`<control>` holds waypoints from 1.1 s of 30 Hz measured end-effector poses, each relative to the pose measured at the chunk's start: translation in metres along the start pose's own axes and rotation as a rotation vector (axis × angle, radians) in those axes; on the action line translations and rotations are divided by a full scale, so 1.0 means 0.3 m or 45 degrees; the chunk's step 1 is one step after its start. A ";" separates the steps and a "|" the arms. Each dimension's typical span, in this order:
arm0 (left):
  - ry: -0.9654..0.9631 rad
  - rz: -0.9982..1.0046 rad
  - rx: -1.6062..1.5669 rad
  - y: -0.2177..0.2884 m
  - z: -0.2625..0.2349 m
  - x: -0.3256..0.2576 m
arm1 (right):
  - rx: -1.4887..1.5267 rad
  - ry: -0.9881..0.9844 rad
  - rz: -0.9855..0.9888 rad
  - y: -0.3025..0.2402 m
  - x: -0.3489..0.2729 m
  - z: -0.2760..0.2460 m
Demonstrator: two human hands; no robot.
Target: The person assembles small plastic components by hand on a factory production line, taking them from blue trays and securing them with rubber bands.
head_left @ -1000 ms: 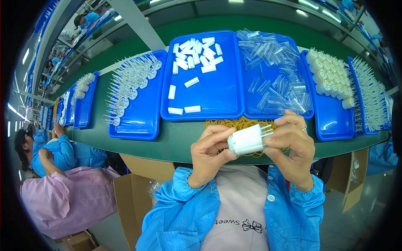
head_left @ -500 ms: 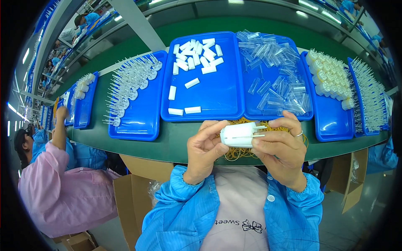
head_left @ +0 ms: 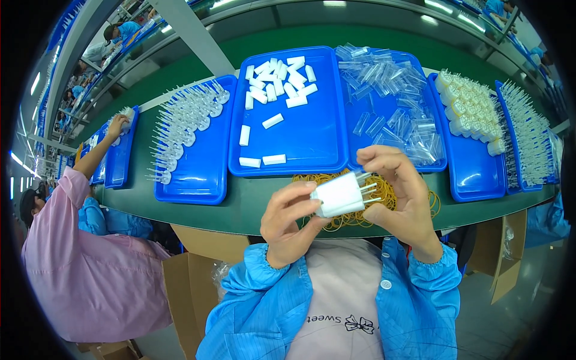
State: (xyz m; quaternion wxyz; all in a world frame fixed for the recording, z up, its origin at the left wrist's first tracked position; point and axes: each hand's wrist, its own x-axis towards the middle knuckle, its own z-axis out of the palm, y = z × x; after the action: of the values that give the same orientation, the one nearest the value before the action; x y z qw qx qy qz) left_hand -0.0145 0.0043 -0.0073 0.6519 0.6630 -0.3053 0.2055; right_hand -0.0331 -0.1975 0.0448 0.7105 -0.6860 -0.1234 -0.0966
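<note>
White cylinder (head_left: 340, 195) is up in the left hand (head_left: 285, 229), above the near side of the green bench (head_left: 252, 207), on its side and slightly tilted, right end a bit higher. Left hand is clamped on it: thumb under the left end, fingers along the top. Right end carries thin prongs (head_left: 370, 200) plus a clear tube (head_left: 362, 176) at the upper corner, all pointing toward the right hand (head_left: 411, 213). Right hand is curved around that end, thumb and fingers apart; cannot tell if the tips bear on anything. Loose heap of yellow rubber bands (head_left: 345, 222) on the bench, behind and under the cylinder in view. Straight ahead, centre blue tray (head_left: 300, 135): short white pieces (head_left: 273, 121), most piled at the far end, a few scattered nearer. Just right of it, second blue tray (head_left: 354, 143): loose clear tubing (head_left: 393, 78). Left of centre, third blue tray (head_left: 207, 162): clear stemmed parts (head_left: 183, 129) in close rows, stems out left. Farther right, fourth blue tray (head_left: 477, 177): round whitish assemblies (head_left: 468, 108), clustered. At far left, a co-worker in a pink top (head_left: 105, 270) has one hand (head_left: 117, 126) at a narrow blue tray (head_left: 120, 165). Cardboard box (head_left: 198, 282) stands open, lower left.
</note>
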 end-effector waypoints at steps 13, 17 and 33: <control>-0.028 0.307 0.286 0.005 0.007 0.011 | 0.399 -0.046 0.248 -0.003 0.003 0.024; -0.065 0.349 0.340 0.006 0.007 0.004 | 0.571 -0.109 0.327 0.024 0.006 0.010; -0.104 -0.462 -0.331 0.024 -0.011 0.020 | 0.708 -0.104 0.481 0.030 -0.009 0.021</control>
State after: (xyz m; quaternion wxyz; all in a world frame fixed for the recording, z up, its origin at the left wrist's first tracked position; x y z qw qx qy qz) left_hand -0.0147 0.0071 0.0024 0.7452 0.6253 -0.2310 0.0170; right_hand -0.0332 -0.1908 0.0355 0.8702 -0.4801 -0.0442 0.1018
